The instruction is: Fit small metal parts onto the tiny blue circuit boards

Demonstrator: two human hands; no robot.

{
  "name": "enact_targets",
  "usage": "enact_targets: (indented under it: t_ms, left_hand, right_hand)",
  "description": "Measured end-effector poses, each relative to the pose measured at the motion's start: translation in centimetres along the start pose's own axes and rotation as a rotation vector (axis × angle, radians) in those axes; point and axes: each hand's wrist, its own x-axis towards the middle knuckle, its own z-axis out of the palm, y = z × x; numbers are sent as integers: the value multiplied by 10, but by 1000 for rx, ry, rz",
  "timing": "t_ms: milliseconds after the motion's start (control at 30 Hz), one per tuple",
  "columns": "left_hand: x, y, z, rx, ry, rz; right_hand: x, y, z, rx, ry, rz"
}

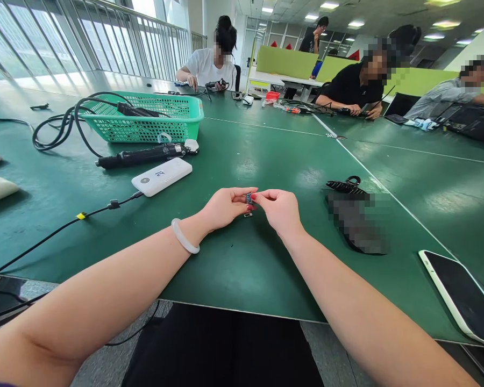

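Observation:
Over the near middle of the table, both hands meet at a small dark-blue circuit board [249, 198]. My left hand [222, 208] pinches its left side between thumb and fingers. From the other side, the thumb and forefinger of my right hand [280, 209] close on its right edge. A small silvery piece [248, 215] shows just below the fingers; whether it is joined to the board I cannot tell. The fingertips hide much of the board.
Left of my hands lie a white power bank [162, 176] with a cable, a black electric screwdriver [141, 156] and a green basket [145, 131]. On the right are a black hair clip [349, 186], a blurred dark object [355, 223] and a phone [460, 295]. Several people sit or stand beyond.

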Motion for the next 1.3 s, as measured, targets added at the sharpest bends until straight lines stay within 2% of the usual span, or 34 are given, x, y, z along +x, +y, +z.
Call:
enact_targets:
  t_ms: [167,367,567,733,933,1133,1300]
  left_hand:
    - [-1,0,0,23,-9,27]
    - [-6,2,-1,20,-5,74]
    - [-10,9,2,6,-5,43]
    - [-7,12,0,-16,44,-6]
    - [0,14,-11,-49,247,-107]
    - [2,11,-12,-70,249,-122]
    - [2,6,-13,-79,232,-112]
  right_hand:
    - [-1,-4,1,-37,0,-15]
    - [-4,-6,3,123,-60,-18]
    - [-3,-4,1,193,-118,-17]
    - [3,0,-6,44,-103,-40]
    - [7,8,-14,-262,-216,-58]
    - [2,4,0,-542,-267,-194]
    - [0,1,4,-615,-278,-226]
